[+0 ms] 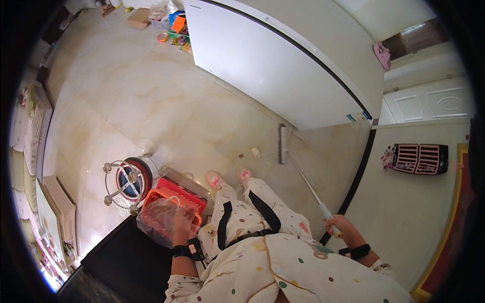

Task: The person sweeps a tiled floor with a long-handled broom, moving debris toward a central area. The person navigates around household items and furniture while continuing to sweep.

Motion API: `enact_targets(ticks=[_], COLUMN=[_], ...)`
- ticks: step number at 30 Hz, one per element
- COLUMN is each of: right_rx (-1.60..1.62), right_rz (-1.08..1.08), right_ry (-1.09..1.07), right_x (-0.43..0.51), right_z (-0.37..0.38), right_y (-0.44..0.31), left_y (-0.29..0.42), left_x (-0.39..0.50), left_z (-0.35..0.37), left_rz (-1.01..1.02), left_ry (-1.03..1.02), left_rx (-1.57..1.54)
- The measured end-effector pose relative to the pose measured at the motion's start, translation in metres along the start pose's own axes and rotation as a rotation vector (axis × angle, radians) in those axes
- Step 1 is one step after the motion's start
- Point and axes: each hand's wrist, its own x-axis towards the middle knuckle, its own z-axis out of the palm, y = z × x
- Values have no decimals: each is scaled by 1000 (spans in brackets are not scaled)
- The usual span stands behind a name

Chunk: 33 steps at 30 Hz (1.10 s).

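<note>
My right hand (338,226) grips the handle end of a long-handled floor brush (282,144), whose bristle head rests on the tiles near the white appliance. Ahead of my slippers lie a crumpled white scrap (255,152) and a small brown scrap (241,155). My left hand (183,217) is at a clear plastic bag (157,219) over an orange plastic basket (196,221); whether its fingers hold the bag's edge I cannot tell. A red crate (182,191) sits against the basket.
Left of the basket stands a round container with a wheeled metal frame (130,183) on top. A large white appliance (265,72) stands ahead. A cardboard box (138,18) and filled baskets lie at the far wall. A black surface (129,257) is at lower left; a wall is at right.
</note>
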Motion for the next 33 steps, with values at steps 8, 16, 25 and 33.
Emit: enact_targets(ticks=[8, 16, 25, 33], right_rx=[-462, -993, 309, 193], right_rz=[-577, -986, 217, 140], right_ry=[-101, -90, -257, -466], right_x=[101, 190, 113, 53], right_z=[-18, 35, 193, 300], right_y=[36, -2, -68, -115], left_y=[30, 54, 62, 68], left_x=[-14, -43, -36, -40], left_z=[-3, -20, -40, -55], left_rz=[-63, -39, -42, -41], left_ry=[57, 87, 77, 76], left_rx=[90, 156, 98, 30])
